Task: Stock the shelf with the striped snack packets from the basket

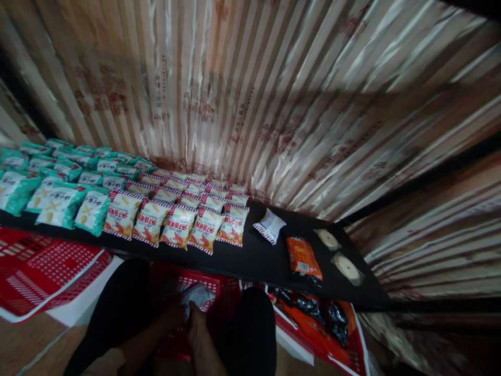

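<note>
Black-clad knees (pixel 250 329) frame the bottom centre of the picture, with a pale, bluish, crinkled plastic packet (pixel 199 293) held between them. The right hand (pixel 199 334) comes up from below, its fingers closed on the packet's near side; the left hand (pixel 172 316) is at its left end, too dark to tell whether those fingers grip. The packet's long axis seems to run roughly left to right, its right end tipped slightly up the frame. It lies just beyond the right hand's fingers, over a red perforated plastic basket (pixel 211 279), and below the front edge of the black, flat shelf (pixel 250 258).

A red, white-rimmed basket (pixel 66 266) sits at lower left, and another red basket (pixel 354 344) at lower right holds glossy black packs (pixel 309 305). On the shelf, white-and-orange snack bags (pixel 205 230) stand in rows, nearly straight up the frame from the hands, with teal-and-white bags (pixel 60 203) to their left. Right of centre lie one white packet (pixel 270 226), an orange pack (pixel 303 257) and two pale round discs (pixel 347 267); behind hangs striped, shiny sheeting (pixel 219 94)
</note>
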Demonstrator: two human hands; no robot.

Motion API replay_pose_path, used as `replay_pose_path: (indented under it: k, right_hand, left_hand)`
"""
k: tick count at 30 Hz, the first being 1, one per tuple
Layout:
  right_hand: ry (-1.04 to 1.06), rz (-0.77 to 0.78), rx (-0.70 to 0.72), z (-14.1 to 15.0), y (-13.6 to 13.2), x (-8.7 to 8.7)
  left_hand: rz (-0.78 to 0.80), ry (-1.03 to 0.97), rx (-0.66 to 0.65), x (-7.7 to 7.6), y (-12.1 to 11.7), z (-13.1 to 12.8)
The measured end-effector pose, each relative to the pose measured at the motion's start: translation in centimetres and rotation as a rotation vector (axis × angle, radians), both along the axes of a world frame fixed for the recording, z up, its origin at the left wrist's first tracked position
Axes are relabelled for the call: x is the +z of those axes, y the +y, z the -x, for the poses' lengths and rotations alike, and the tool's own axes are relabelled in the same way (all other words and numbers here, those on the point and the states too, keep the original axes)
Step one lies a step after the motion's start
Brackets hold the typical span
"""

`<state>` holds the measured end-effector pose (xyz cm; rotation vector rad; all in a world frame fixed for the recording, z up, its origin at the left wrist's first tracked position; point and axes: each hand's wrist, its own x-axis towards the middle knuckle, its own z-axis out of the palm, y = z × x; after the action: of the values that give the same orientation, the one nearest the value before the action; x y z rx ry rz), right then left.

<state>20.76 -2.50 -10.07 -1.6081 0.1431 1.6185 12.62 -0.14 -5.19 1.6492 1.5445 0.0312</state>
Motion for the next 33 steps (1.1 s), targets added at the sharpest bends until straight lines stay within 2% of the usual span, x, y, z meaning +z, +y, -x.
replay_pose_path:
  k: [2, 5, 9, 12, 17, 23, 29, 33]
  right_hand:
    - [0.017, 0.055, -0.089, 0.1, -0.1, 1.2]
    - [0.055, 0.043, -0.175, 0.1, -0.4, 3.0]
    - [0.049, 0.048, -0.181, -0.3, -0.7, 5.1]
    - [0.051, 0.024, -0.176, -0.5, -0.9, 6.5]
    - [0.04, 0.002, -0.182, -0.2, -0.9, 8.0]
    - [0.044, -0.049, -0.144, 0.2, -1.0, 9.4]
    - [-0.006, -0.035, -0.097, 0.0, -1.8, 11.7]
    - [0.015, -0.05, -0.165, -0.3, -1.9, 13.3]
  left_hand:
    - [-0.006, 0.036, -0.014, 0.6, -0.2, -0.1]
    - [-0.066, 0.001, -0.078, 1.1, -0.5, -0.2]
    - [-0.167, -0.074, -0.216, 0.8, -1.0, 0.0]
    - [-0.201, -0.038, -0.304, 0.6, -1.5, 0.3]
    - [-0.274, 0.052, -0.437, 2.4, -2.2, 1.0]
    - [-0.433, 0.034, -0.46, 4.4, -2.5, 1.7]
    - [-0.564, 0.032, -0.459, 4.4, -2.5, 1.7]
    - [-0.672, 0.065, -0.473, 4.3, -2.6, 1.7]
